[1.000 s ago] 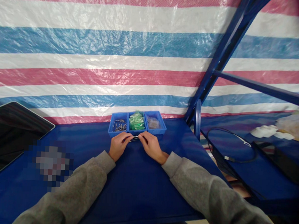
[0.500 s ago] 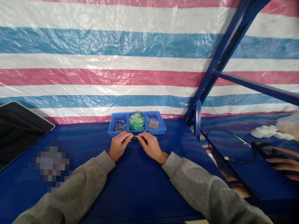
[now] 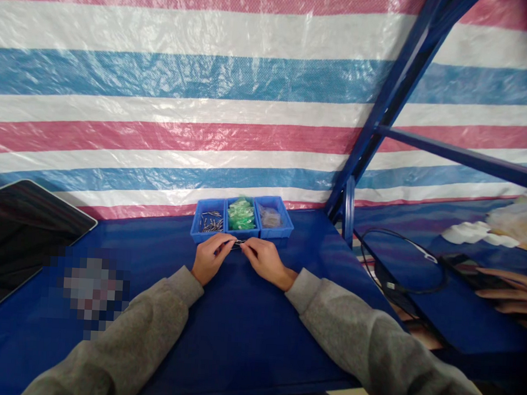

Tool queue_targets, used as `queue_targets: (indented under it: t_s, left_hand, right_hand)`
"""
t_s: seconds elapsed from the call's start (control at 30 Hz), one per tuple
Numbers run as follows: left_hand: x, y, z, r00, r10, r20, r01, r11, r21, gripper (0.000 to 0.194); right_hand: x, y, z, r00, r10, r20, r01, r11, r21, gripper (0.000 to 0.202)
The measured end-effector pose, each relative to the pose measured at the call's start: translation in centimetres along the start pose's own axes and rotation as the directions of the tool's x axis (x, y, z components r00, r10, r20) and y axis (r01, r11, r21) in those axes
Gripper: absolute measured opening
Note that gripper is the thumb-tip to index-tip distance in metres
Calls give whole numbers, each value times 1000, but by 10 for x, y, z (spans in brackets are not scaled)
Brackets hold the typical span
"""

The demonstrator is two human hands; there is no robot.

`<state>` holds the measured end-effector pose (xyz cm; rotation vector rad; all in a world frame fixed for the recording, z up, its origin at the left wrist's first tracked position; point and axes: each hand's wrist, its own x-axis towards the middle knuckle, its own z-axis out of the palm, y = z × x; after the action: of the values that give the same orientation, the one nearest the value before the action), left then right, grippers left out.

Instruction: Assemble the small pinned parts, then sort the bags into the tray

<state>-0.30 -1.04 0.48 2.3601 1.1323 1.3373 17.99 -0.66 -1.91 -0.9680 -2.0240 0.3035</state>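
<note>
striped woven-plastic sheet [image 3: 185, 75], glossy and creased, backs a smooth blue desk [image 3: 234, 325]. a thin shiny piece [image 3: 238, 242] is located between the fingertips, just in front of three blue trays; its exact shape is too small to tell. left hand [image 3: 210, 256] and right hand [image 3: 267, 259]: fingers narrowed to a pinch on the piece, one at each end. tray contents, left to right: slender metal pieces [image 3: 211, 224], crinkled green packets [image 3: 241, 213], translucent plastic pieces [image 3: 270, 218]. the hands partly cover the trays' front edge. outward, left: a blurred-out item [image 3: 91, 288] and a flat black screen [image 3: 18, 243] with a pale rim. right: a blue metal frame [image 3: 385, 104] rises obliquely; beyond it lie a looped black cable [image 3: 391, 285], white rounded items [image 3: 467, 233], a clear bag [image 3: 516, 219] and another person's hand [image 3: 515, 290].
</note>
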Motion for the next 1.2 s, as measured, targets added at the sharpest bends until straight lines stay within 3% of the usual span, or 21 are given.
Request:
queue_targets:
  t_s: [0.3,0.63,0.8,1.03,1.2]
  left_hand:
    - [0,1,-1,993,-101,67,101,995,-1,23]
    - [1,-2,1,994,43,98,-51,996,79,32]
    - [0,-5,1,994,44,97,-55,992,114,37]
    - [0,-9,5,997,52,48,-56,996,72,25]
    - [0,-8,4,994,85,74,-87,996,35,22]
  right_hand:
    - [1,-2,-2,999,27,-42,-28,999,-29,33]
    - [-1,1,1,999,31,-40,-32,999,-32,29]
    - [0,1,1,999,30,-36,-31,999,-32,29]
    - [1,-3,-3,998,34,-61,-34,999,-12,28]
    - [0,-7,-7,994,53,-98,-47,997,60,25]
